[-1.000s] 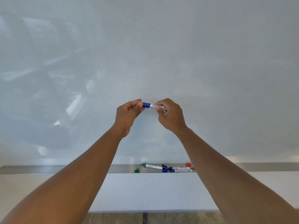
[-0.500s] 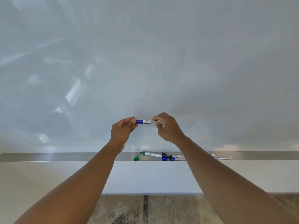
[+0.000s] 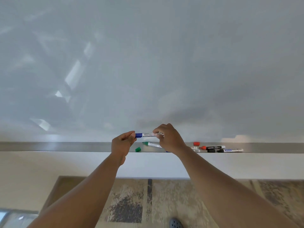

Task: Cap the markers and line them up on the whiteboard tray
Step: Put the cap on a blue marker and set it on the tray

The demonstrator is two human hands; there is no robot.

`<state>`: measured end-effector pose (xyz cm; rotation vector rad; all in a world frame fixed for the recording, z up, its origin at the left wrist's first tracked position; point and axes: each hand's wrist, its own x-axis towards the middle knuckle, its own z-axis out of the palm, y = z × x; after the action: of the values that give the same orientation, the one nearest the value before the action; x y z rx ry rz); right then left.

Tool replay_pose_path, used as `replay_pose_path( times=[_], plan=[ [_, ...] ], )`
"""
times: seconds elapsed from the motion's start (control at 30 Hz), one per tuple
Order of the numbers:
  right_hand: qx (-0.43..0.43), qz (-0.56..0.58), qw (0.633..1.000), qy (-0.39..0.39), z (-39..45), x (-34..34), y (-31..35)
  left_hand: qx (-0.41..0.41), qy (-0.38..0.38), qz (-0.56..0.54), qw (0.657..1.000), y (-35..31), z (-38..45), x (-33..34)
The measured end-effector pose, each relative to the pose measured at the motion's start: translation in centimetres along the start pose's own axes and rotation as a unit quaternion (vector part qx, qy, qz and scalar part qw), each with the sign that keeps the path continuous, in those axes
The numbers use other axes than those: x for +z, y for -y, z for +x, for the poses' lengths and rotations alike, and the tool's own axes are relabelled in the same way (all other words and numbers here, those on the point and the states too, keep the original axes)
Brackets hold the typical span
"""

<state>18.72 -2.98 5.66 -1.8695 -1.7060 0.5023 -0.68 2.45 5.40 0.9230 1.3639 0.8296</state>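
Note:
A blue marker [image 3: 146,134] lies level between my hands, just above the metal whiteboard tray [image 3: 65,146]. My left hand [image 3: 122,144] pinches its blue capped end and my right hand [image 3: 169,139] grips its white barrel. On the tray lie an uncapped green marker [image 3: 152,144], a loose green cap [image 3: 138,149], a loose red cap [image 3: 196,143], a red-tipped marker [image 3: 212,147] and a black-tipped marker [image 3: 229,150]. A blue bit and white marker ends peek out by my right wrist.
The whiteboard [image 3: 148,63] fills the upper view. Below the tray are a white wall strip [image 3: 156,165] and patterned carpet [image 3: 139,203]. A dark shoe tip [image 3: 176,223] shows at the bottom.
Both hands have come down with the blue marker, from mid-board to just above the tray. The view has tilted down, showing more floor and more markers at the right.

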Motion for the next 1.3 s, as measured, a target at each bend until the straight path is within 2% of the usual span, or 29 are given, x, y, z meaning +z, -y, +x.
replay_pose_path(
  times=[0.2, 0.43, 0.83, 1.17, 1.3],
  plan=[
    [0.006, -0.043, 0.999, 0.026, 0.6, 2.0, -1.5, -0.036, -0.039, 0.035, 0.998, 2.5, 2.1, 0.2],
    [0.054, -0.076, 0.991, 0.091, 0.9, 5.2, -3.7, -0.099, -0.079, 0.090, 0.988, 5.3, 4.6, 0.7],
    [0.089, -0.074, 0.985, 0.125, 1.2, 8.4, -4.9, -0.098, -0.105, 0.202, 0.969, 7.5, 6.2, 1.2],
    [0.090, -0.074, 0.984, 0.136, 1.4, 9.7, -5.5, -0.080, -0.100, 0.314, 0.941, 7.7, 7.0, 1.7],
    [0.064, -0.085, 0.985, 0.136, 1.3, 10.0, -5.6, -0.074, -0.097, 0.359, 0.925, 7.5, 7.3, 1.8]
  ],
)
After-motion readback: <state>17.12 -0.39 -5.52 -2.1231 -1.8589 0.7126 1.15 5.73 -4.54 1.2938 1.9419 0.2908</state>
